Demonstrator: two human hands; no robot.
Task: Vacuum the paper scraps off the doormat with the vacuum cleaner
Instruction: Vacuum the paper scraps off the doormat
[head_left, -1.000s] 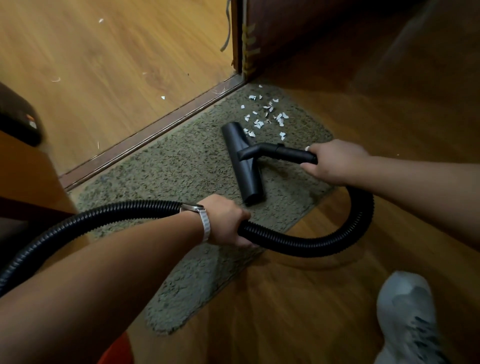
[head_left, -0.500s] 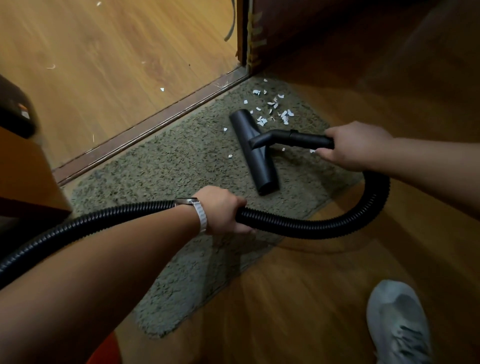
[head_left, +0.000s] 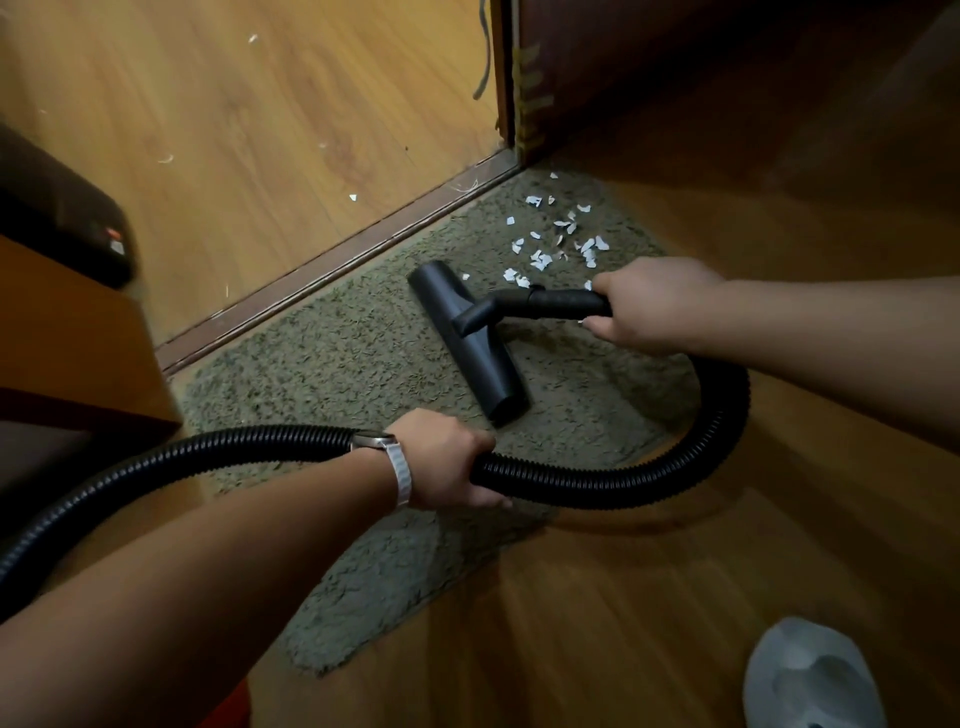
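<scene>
Paper scraps (head_left: 550, 244) lay just beyond the floor nozzle (head_left: 470, 343), off its long far side. My right hand (head_left: 649, 306), nearer them, clenched the wand (head_left: 550, 304); my left hand (head_left: 447, 465) gripped the hose (head_left: 597, 486).

**Wooden floor with a doormat at the doorway**

The wooden floor (head_left: 623, 623) carries a shaggy grey-green doormat (head_left: 322, 353), laid slantwise with its far edge along a dark threshold strip (head_left: 332, 270). Beyond the strip, on lighter boards, lie a few stray white bits (head_left: 353, 197) and a dark object (head_left: 57, 218) at the left edge. Paper scraps (head_left: 540, 260) cluster on the doormat's far corner. A light shoe (head_left: 810, 675) stands at the near right.
</scene>
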